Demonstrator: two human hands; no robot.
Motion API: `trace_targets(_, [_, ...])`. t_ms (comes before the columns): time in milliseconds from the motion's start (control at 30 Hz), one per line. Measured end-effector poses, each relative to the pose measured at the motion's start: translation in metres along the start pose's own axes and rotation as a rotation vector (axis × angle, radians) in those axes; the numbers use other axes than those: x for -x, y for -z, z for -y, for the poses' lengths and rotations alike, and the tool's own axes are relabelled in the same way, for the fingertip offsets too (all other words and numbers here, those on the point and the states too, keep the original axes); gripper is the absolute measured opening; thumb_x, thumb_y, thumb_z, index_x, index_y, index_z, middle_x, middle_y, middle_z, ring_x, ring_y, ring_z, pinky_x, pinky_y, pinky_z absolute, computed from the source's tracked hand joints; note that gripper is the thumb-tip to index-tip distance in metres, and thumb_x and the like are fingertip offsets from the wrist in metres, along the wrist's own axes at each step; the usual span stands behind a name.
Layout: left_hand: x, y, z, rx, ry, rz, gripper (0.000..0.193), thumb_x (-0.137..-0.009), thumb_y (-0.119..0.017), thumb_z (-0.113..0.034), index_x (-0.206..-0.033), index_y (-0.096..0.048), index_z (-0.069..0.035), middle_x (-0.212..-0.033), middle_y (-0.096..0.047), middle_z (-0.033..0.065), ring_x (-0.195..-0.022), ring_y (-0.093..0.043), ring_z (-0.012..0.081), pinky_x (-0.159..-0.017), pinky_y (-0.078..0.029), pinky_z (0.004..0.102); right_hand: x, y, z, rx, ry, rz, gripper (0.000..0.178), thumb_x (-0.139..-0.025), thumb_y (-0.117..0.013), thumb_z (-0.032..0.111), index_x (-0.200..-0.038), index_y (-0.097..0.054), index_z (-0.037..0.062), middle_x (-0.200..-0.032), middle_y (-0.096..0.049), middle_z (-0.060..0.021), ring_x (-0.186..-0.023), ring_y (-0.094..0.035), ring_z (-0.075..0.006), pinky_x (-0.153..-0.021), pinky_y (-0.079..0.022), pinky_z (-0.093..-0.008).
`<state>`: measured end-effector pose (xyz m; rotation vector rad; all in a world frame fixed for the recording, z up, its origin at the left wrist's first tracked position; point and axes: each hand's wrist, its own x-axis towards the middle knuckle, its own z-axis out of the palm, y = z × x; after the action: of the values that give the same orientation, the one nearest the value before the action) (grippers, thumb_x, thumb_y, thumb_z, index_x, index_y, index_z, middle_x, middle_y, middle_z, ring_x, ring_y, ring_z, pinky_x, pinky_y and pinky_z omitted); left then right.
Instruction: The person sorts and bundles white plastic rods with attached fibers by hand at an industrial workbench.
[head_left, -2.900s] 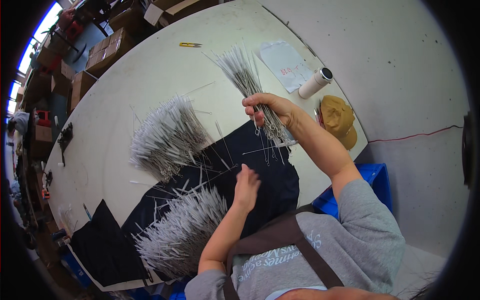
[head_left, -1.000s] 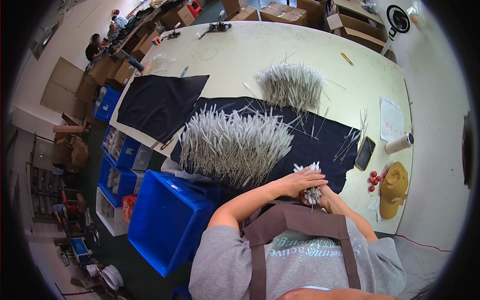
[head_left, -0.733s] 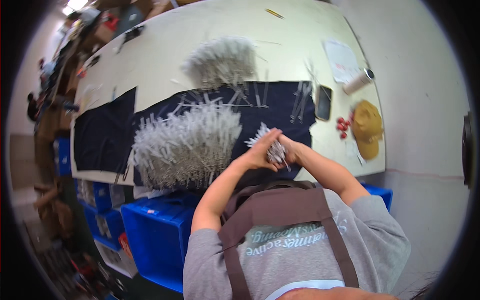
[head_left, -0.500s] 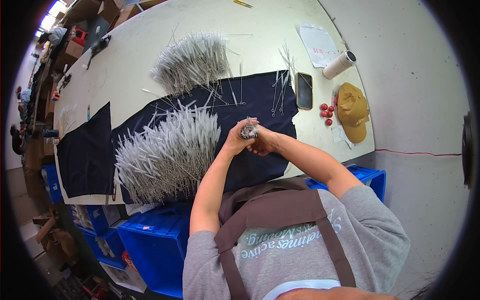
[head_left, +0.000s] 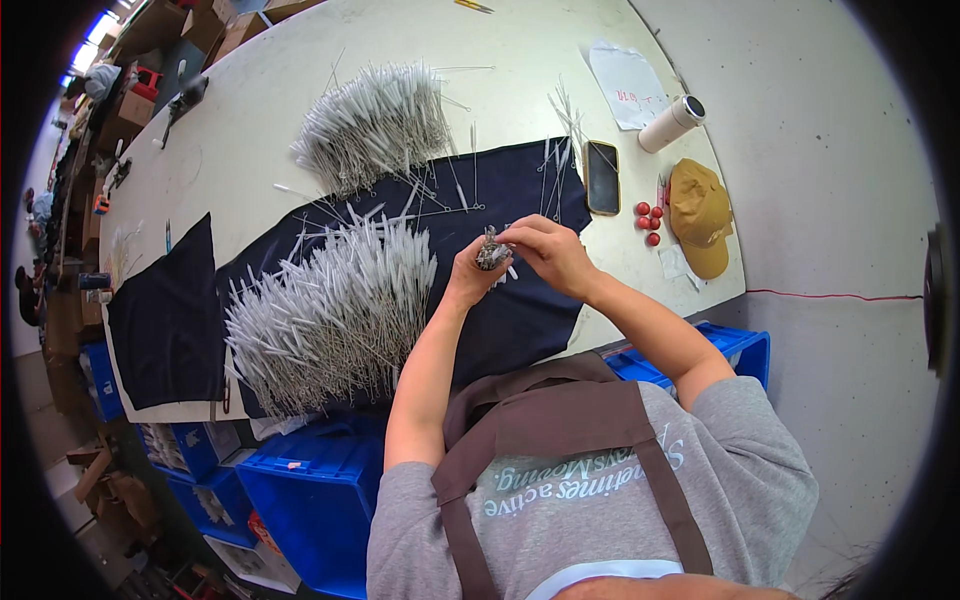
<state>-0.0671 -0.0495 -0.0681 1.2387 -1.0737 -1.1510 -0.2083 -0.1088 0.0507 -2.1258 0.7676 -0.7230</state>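
Note:
Thin wire-handled brushes with white bristles fill the scene. My left hand [head_left: 467, 277] is wrapped round an upright bundle of brushes [head_left: 491, 257], whose looped wire ends face up. From the right, my right hand [head_left: 556, 256] reaches over and pinches with its fingertips at the top of that bundle; exactly which wire ends it has is too small to tell. White tips show just below the right-hand fingers. Both hands are above a dark navy cloth [head_left: 520, 325]. To their left lies a large heap of brushes [head_left: 330, 310], and a second heap [head_left: 372, 125] sits farther back.
A few loose brushes [head_left: 553, 185] lie near a phone [head_left: 601, 178]. Right of it are red balls [head_left: 648, 222], a tan cap [head_left: 701, 218], a white bottle [head_left: 672, 123] and paper [head_left: 627, 85]. Another dark cloth piece [head_left: 168, 320] is at left. Blue crates [head_left: 310, 520] stand below the table edge.
My right hand has risen from beneath the bundle to its top and now pinches there. The left hand keeps its hold on the brushes, and the view has shifted slightly.

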Motion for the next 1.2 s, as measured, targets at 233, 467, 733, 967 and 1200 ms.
trace_targets(233, [0.000, 0.004, -0.005, -0.152, -0.028, -0.018, 0.024, -0.068, -0.070, -0.006, -0.086, -0.056, -0.005, -0.072, -0.057, -0.0004, -0.065, -0.048, 0.0052, -0.060, -0.043, 0.0226, -0.010, 0.002, -0.003, 0.361, 0.342, 0.040, 0.026, -0.070, -0.062, 0.005, -0.095, -0.060, 0.0103, -0.086, -0.059, -0.0049, -0.080, -0.058, -0.0208, -0.067, -0.048, -0.0302])
trace_targets(467, [-0.001, 0.006, 0.001, -0.124, -0.014, 0.052, 0.023, -0.068, -0.069, -0.004, -0.087, -0.056, -0.004, -0.073, -0.057, -0.0007, -0.066, -0.049, 0.0052, -0.061, -0.044, 0.0222, -0.028, 0.014, 0.006, 0.370, 0.534, 0.267, 0.019, -0.066, -0.057, 0.007, -0.085, -0.057, 0.0087, -0.076, -0.054, -0.0034, -0.074, -0.054, -0.0201, -0.064, -0.045, -0.0312])
trace_targets(733, [0.001, 0.016, -0.013, 0.084, 0.129, -0.035, 0.016, -0.072, -0.065, 0.000, -0.086, -0.059, -0.004, -0.078, -0.060, 0.0014, -0.073, -0.056, 0.0080, -0.066, -0.046, 0.0232, -0.071, 0.115, 0.074, 0.205, 0.350, -0.302, 0.013, -0.074, -0.055, -0.002, -0.083, -0.060, 0.0053, -0.074, -0.058, -0.0052, -0.064, -0.055, -0.0180, -0.061, -0.046, -0.0272])
trace_targets(967, [-0.005, 0.015, -0.074, 0.840, 0.111, -0.125, 0.016, -0.075, -0.064, 0.000, -0.087, -0.057, -0.008, -0.116, -0.052, 0.0150, -0.102, -0.054, 0.0233, -0.081, -0.046, 0.0319, 0.005, 0.049, -0.041, -0.726, -0.684, -0.671, 0.012, -0.084, -0.056, 0.015, -0.082, -0.058, 0.0028, -0.068, -0.055, -0.0007, -0.058, -0.048, -0.0066, -0.054, -0.040, -0.0194])
trace_targets(1200, [0.004, 0.000, -0.086, 0.961, 0.153, -0.139, 0.018, -0.076, -0.064, -0.005, -0.090, -0.054, -0.011, -0.107, -0.056, 0.0122, -0.096, -0.055, 0.0236, -0.081, -0.046, 0.0350, 0.058, -0.019, -0.031, -0.606, -0.661, -0.385, 0.012, -0.081, -0.059, 0.012, -0.087, -0.060, 0.0008, -0.077, -0.059, -0.0028, -0.068, -0.053, -0.0075, -0.061, -0.043, -0.0211])
